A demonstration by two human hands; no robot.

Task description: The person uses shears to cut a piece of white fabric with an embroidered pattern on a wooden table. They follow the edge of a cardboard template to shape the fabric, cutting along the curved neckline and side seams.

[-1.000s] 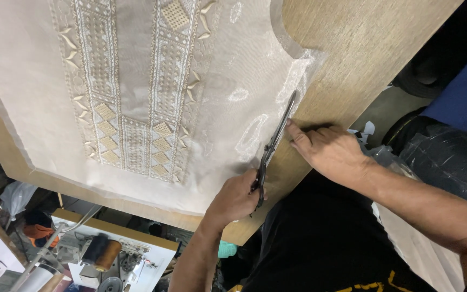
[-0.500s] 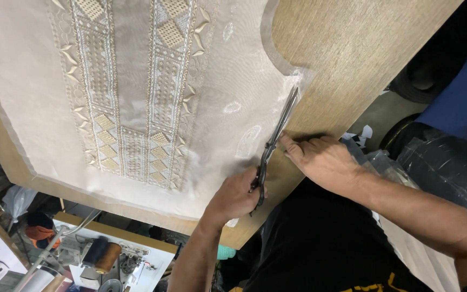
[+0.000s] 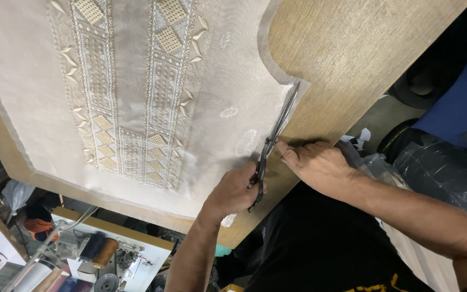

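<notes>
Left hand (image 3: 233,190) clenched around handles of dark scissors (image 3: 274,139), blades running along right edge of pale embroidered fabric (image 3: 136,97) spread flat on wooden table (image 3: 352,59). Right hand (image 3: 320,165) pressed flat on table just right of scissors, fingertips touching fabric edge beside blades, gripping nothing. Near left, below table: white tray (image 3: 147,265) holding dark and brown thread spools (image 3: 98,250).

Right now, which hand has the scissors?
The left hand, on the picture's left, grips the scissors by the handles. The right hand only rests flat on the table beside the blades.
</notes>
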